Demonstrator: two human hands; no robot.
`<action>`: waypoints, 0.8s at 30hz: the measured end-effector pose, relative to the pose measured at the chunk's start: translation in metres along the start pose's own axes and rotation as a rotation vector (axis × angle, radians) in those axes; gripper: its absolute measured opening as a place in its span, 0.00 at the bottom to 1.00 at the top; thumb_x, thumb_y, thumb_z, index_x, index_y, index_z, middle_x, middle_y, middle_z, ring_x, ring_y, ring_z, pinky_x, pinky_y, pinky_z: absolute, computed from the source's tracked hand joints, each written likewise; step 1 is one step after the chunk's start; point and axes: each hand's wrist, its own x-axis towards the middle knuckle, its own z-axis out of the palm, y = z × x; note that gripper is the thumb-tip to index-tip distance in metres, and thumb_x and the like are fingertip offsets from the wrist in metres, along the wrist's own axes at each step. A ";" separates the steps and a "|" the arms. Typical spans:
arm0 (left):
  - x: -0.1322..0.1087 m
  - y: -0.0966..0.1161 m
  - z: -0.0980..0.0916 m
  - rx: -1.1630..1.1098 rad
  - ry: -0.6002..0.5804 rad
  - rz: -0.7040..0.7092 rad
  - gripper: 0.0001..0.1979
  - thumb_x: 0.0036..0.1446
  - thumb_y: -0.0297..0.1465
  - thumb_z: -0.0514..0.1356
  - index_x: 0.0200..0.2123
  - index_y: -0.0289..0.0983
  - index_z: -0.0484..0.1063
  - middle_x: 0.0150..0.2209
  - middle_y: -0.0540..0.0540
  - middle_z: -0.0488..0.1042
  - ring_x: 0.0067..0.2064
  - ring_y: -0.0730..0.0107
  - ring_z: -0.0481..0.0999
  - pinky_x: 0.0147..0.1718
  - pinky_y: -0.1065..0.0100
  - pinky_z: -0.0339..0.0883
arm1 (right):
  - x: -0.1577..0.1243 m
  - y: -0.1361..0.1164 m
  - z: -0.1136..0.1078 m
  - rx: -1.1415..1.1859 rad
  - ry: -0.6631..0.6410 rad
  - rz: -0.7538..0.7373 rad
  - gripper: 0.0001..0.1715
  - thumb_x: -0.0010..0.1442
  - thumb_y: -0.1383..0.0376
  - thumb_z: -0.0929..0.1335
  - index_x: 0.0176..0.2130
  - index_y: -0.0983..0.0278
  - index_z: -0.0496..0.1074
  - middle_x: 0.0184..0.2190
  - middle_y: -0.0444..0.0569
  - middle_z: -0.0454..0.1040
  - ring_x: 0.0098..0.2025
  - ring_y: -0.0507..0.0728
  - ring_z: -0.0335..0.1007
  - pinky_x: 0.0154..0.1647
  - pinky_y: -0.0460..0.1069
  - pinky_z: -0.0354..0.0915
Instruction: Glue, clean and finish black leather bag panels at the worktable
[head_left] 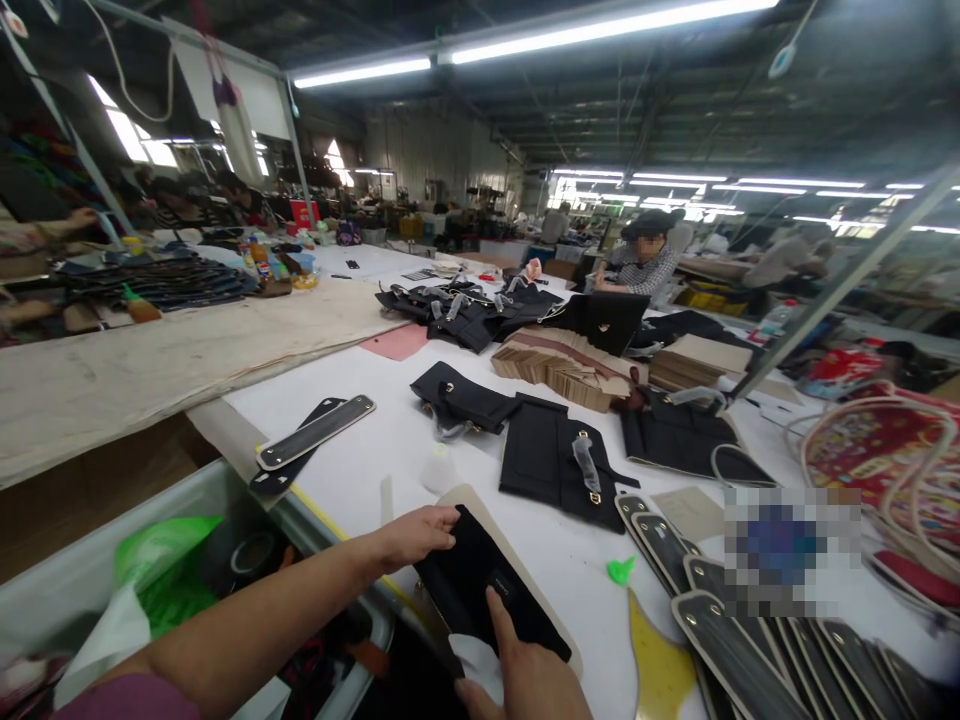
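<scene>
black panel (465,575): seen in the head view at the near edge of the white table (577,570), laid aslant over a beige sheet (475,507), whose border is left showing along the panel's far side.
small label (504,587): set on the panel's upper face, its lettering too small to be read.
handling: judged light and rather flat, with a soft, matt, fabric-like surface over some stiffness; little slip is expected, though the face could be creased or marked by hard pressure.
where to hold: best taken by its edges or a corner, so that the label is kept free of a grip.
left hand (420,535): brought in from the lower left with the forearm stretched out, fingers close together at the panel's far left corner; whether the edge is pinched cannot be told.
right hand (536,685): entered from below, index finger straightened onto the panel by the label, thumb spread well away from it; the other fingers are hidden.
white piece (480,660): seen between that thumb and the panel.
straps (739,640): fanned out at the right, untouched by either hand.
</scene>
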 end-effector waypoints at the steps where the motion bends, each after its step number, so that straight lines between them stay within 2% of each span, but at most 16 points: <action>1: 0.001 -0.002 0.001 -0.050 -0.057 -0.004 0.17 0.41 0.29 0.63 0.39 0.33 0.72 0.38 0.43 0.74 0.41 0.62 0.72 0.46 0.63 0.60 | -0.001 0.003 0.001 0.011 -0.001 0.007 0.46 0.53 0.62 0.66 0.63 0.77 0.44 0.36 0.65 0.74 0.37 0.71 0.71 0.38 0.63 0.66; 4: 0.003 -0.008 0.002 -0.089 -0.087 -0.033 0.19 0.42 0.29 0.64 0.41 0.32 0.71 0.38 0.42 0.74 0.41 0.60 0.72 0.48 0.60 0.59 | -0.003 0.008 0.006 0.029 0.000 0.029 0.46 0.53 0.61 0.66 0.63 0.77 0.43 0.35 0.64 0.74 0.36 0.71 0.71 0.37 0.62 0.66; 7: 0.007 -0.014 0.004 -0.003 0.006 -0.036 0.17 0.45 0.34 0.63 0.40 0.32 0.71 0.37 0.43 0.74 0.41 0.61 0.71 0.46 0.62 0.59 | -0.002 0.012 0.011 0.033 -0.028 0.045 0.47 0.53 0.60 0.66 0.63 0.76 0.43 0.35 0.64 0.74 0.37 0.71 0.71 0.38 0.63 0.65; 10: 0.012 -0.019 0.008 0.150 0.139 -0.033 0.16 0.48 0.40 0.61 0.32 0.32 0.71 0.30 0.47 0.73 0.34 0.67 0.70 0.37 0.67 0.61 | -0.002 0.015 0.015 0.049 -0.060 0.047 0.48 0.53 0.59 0.66 0.63 0.76 0.42 0.37 0.65 0.73 0.38 0.72 0.71 0.40 0.63 0.65; 13: 0.016 -0.026 0.012 0.205 0.218 -0.072 0.20 0.51 0.46 0.57 0.26 0.32 0.68 0.22 0.50 0.68 0.25 0.72 0.64 0.27 0.70 0.57 | -0.002 0.017 0.018 0.086 -0.075 0.045 0.49 0.52 0.58 0.66 0.63 0.75 0.43 0.36 0.65 0.74 0.38 0.72 0.71 0.39 0.62 0.65; 17: 0.019 -0.031 0.013 0.204 0.256 -0.087 0.21 0.52 0.46 0.56 0.25 0.32 0.67 0.21 0.51 0.67 0.23 0.73 0.63 0.25 0.71 0.55 | -0.003 0.024 0.018 0.177 -0.075 0.034 0.48 0.52 0.58 0.66 0.63 0.74 0.45 0.36 0.64 0.74 0.39 0.71 0.71 0.39 0.62 0.65; 19: 0.019 -0.032 0.010 0.210 0.231 -0.072 0.16 0.49 0.41 0.60 0.25 0.32 0.67 0.21 0.51 0.67 0.24 0.73 0.64 0.27 0.71 0.57 | -0.004 0.030 0.015 0.263 -0.082 0.023 0.47 0.52 0.58 0.65 0.63 0.74 0.45 0.41 0.65 0.72 0.42 0.70 0.69 0.43 0.61 0.63; 21: 0.018 -0.031 0.008 0.150 0.139 -0.061 0.11 0.45 0.35 0.63 0.28 0.32 0.69 0.23 0.50 0.69 0.27 0.72 0.67 0.31 0.70 0.60 | -0.006 0.040 0.012 0.396 -0.094 -0.014 0.44 0.53 0.56 0.65 0.62 0.73 0.49 0.50 0.64 0.66 0.51 0.67 0.63 0.52 0.60 0.58; 24: 0.017 -0.030 0.004 -0.022 -0.023 -0.083 0.13 0.42 0.28 0.63 0.36 0.32 0.71 0.32 0.46 0.74 0.34 0.67 0.72 0.38 0.67 0.62 | -0.007 0.055 0.005 0.650 -0.067 -0.052 0.39 0.55 0.50 0.63 0.59 0.69 0.57 0.58 0.56 0.57 0.60 0.63 0.50 0.60 0.56 0.47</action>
